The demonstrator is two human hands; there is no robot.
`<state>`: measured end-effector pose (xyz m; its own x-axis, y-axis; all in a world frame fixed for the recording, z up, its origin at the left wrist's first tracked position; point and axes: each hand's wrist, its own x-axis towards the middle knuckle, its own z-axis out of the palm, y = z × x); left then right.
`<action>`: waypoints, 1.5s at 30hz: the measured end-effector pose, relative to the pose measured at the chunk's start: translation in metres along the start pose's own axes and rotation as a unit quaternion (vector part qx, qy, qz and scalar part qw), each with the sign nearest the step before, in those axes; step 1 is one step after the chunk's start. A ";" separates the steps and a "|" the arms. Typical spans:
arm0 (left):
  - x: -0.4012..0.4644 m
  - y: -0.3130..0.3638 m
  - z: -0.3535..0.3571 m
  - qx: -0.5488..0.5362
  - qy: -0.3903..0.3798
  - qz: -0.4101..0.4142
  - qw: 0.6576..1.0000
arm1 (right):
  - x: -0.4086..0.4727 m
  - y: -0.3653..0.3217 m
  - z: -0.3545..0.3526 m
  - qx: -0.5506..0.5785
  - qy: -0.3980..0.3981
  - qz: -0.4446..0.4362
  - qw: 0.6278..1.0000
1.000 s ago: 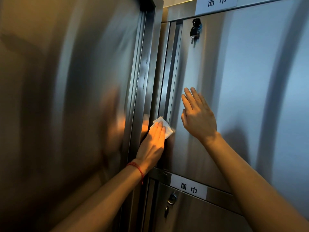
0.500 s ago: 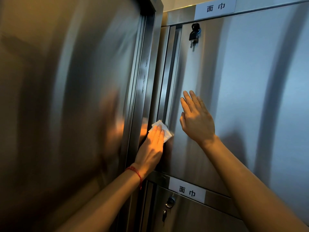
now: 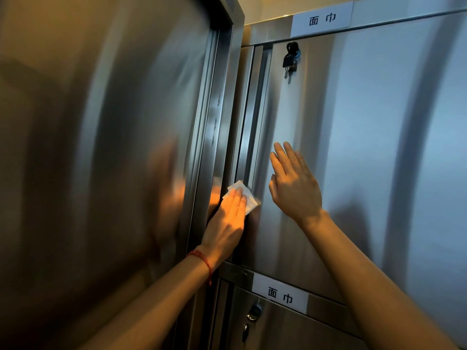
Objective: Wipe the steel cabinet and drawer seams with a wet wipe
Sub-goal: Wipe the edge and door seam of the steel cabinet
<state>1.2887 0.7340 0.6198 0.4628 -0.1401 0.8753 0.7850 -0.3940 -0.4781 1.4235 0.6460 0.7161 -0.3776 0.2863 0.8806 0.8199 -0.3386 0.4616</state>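
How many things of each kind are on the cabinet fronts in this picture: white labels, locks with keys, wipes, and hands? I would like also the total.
White labels: 2, the upper label and the lower label
Locks with keys: 2, the upper lock and the lower lock
Wipes: 1, the wipe under the left hand
Hands: 2, with the right hand
Total: 7

Wet wipe (image 3: 240,198): plain white. Steel cabinet (image 3: 353,147): brushed silver-grey, bluish sheen at right. Left steel panel (image 3: 88,160): grey with warm orange-brown reflections. Labels (image 3: 321,20) (image 3: 280,295): white, black characters. Keys (image 3: 290,60): black heads, blue ring. Wrist string (image 3: 202,258): red.
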 end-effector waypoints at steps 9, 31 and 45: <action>0.034 -0.010 0.010 -0.075 0.017 -0.061 0.995 | 0.000 0.000 0.001 -0.003 -0.004 -0.001 1.000; 0.039 -0.008 0.005 -0.147 -0.036 -0.099 0.984 | 0.000 0.000 0.001 0.000 -0.005 0.003 1.000; 0.060 -0.023 0.005 -0.074 -0.041 -0.048 0.995 | 0.000 0.001 0.001 -0.004 -0.011 0.002 1.000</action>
<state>1.3006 0.7391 0.6826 0.4248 -0.0231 0.9050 0.7606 -0.5331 -0.3706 1.4247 0.6466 0.7161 -0.3647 0.3047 0.8799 0.8181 -0.3463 0.4590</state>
